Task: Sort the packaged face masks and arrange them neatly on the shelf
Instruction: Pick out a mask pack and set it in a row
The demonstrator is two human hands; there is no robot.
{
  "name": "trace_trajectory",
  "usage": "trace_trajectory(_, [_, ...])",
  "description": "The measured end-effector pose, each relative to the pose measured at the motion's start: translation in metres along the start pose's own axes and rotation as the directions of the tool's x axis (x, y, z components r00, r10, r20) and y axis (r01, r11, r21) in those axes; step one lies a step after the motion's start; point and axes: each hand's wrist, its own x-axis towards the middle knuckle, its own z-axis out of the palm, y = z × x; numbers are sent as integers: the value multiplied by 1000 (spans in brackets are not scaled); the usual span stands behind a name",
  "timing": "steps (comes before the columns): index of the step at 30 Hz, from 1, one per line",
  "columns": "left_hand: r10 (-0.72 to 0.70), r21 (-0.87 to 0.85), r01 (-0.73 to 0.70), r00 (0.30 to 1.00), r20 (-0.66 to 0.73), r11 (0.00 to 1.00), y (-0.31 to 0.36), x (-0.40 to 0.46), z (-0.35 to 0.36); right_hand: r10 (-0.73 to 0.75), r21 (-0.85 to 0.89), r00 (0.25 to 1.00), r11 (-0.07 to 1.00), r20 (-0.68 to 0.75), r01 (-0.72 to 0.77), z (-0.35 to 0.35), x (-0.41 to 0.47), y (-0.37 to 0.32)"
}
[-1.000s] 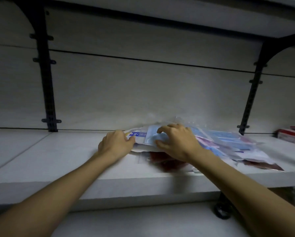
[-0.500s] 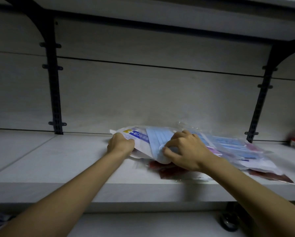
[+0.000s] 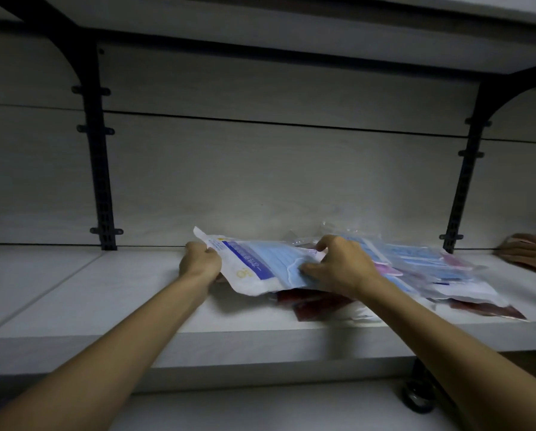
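Observation:
A loose pile of packaged face masks [image 3: 422, 269] lies on the white shelf [image 3: 105, 306], right of centre. Most packs are clear with blue masks; dark red packs [image 3: 310, 303] stick out underneath. The top pack, white with a blue band and a blue mask [image 3: 254, 265], is tilted up at its left end. My left hand [image 3: 199, 264] grips its left edge. My right hand [image 3: 338, 269] pinches its right part, with the fingers on the blue mask. Both hands hold this same pack above the red ones.
Black slotted brackets stand at the back left [image 3: 100, 181] and back right [image 3: 465, 188]. Another shelf board [image 3: 260, 29] runs overhead. Someone else's hand [image 3: 527, 251] rests on the shelf at the far right edge. A lower shelf [image 3: 260, 409] lies below.
The top white-and-blue pack has been lifted and pulled left off the pile, its left end now raised. Both hands moved with it. Another hand has appeared at the far right.

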Motion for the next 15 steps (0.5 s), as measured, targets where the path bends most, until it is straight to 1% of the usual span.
trace_trajectory(2, [-46,-101,51,998,45,994,3,-5,-5,61,81,997,995,41,-64,1,6,-1])
trace_trajectory(4, [-75,-157,96,988,139,983,7,-13,-11,107,137,986,983,129,-125,0,13,-3])
trace_trajectory(6, [-69,-145,103,972,223,984,8,-18,-16,140,191,968,965,208,-180,-2,18,-7])
trace_trajectory(8, [-53,-108,83,964,261,991,8,-19,-20,165,227,953,948,256,-225,-2,21,-9])
trace_trajectory(12, [-51,-126,95,947,317,987,10,-18,-26,197,296,931,910,308,-290,1,20,-15])
trace_trajectory(15, [-34,-148,91,935,352,985,11,-19,-30,228,288,936,908,267,-303,-1,14,-23])
